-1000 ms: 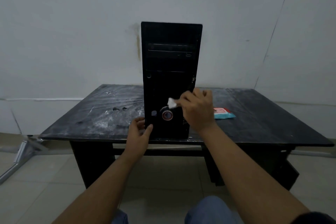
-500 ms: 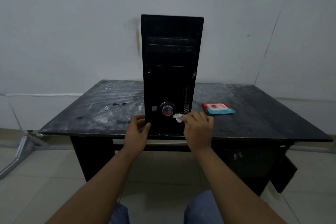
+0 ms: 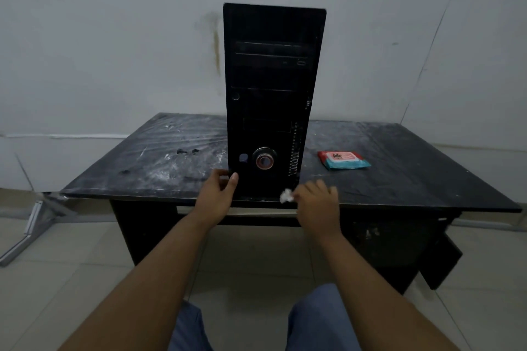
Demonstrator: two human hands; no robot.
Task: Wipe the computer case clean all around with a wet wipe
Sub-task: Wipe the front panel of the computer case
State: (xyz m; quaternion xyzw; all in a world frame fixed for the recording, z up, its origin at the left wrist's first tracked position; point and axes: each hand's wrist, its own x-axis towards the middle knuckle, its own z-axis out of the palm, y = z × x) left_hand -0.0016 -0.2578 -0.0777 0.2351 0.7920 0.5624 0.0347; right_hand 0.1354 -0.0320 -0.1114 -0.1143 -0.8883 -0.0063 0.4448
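Pale grey wall (image 3: 114, 37) is filling the background, with a vertical rust-brown stain (image 3: 216, 45) running down it well beyond the left hand. In front of it a black flat-topped desk (image 3: 142, 168), smeared with white dust, is carrying a tall black tower computer case (image 3: 271, 80). The case is standing upright at the desk's front edge with its front panel facing the person.

The left hand (image 3: 218, 196) is gripping the case's lower front corner, with the thumb lying on the front panel and the fingers curling round the side. The right hand (image 3: 316, 205) is pinching a small crumpled white wet wipe (image 3: 286, 196) at its fingertips. It is holding the wipe at the opposite bottom corner of the panel, just over the desk's edge; whether the wipe is pressing on the panel cannot be told.

Between the two hands and a little beyond them, a round silver ring button with a red rim (image 3: 265, 161) is sitting on the panel. Beyond the right hand and towards its outer side, a flat red-and-teal soft plastic pack (image 3: 343, 160) is lying on the desk, apart from the case. Its opening and contents are not showing.

The case's sides and back are facing away, and the space under the desk is sinking into shadow. Nearer than the hands, blue denim knees (image 3: 313, 316) are being cut off by the lower edge. Far out from the left hand, a grey metal frame (image 3: 34, 225) is lying on the light tiled floor (image 3: 71, 265).
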